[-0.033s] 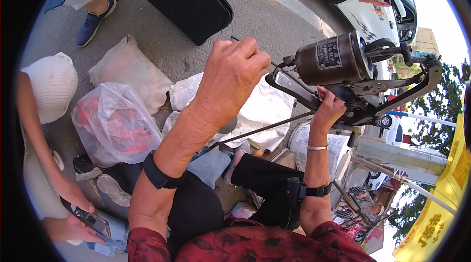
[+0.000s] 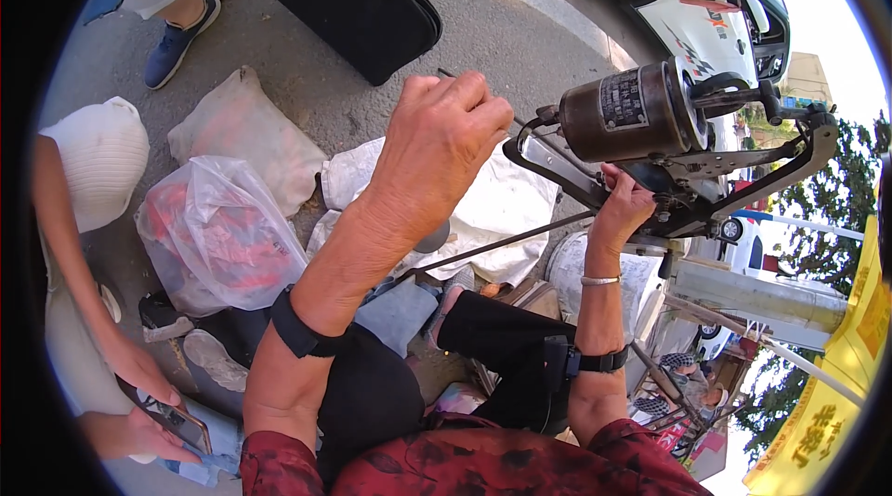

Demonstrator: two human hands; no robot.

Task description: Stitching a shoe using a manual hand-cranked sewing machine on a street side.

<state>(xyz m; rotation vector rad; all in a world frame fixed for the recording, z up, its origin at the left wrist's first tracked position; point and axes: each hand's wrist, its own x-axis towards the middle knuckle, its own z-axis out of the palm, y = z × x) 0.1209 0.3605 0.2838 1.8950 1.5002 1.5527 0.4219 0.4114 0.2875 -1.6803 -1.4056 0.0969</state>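
My left hand is raised in the middle, its fingers closed round a thin dark rod whose end pokes out past the knuckles. To the right stands a hand-worked sewing machine with a brown metal drum, a label plate and dark metal arms. Under the drum, my right hand has its fingertips pinched together at the machine's lower arm, next to a dark curved piece. Whatever those fingertips hold is hidden. Black bands circle both my forearms, and a bracelet sits at my right wrist.
A clear plastic bag, a pale sack and white cloth lie on the ground. Beyond them stands a black bag. At left, a person in a white cap holds a phone. A white car is parked behind.
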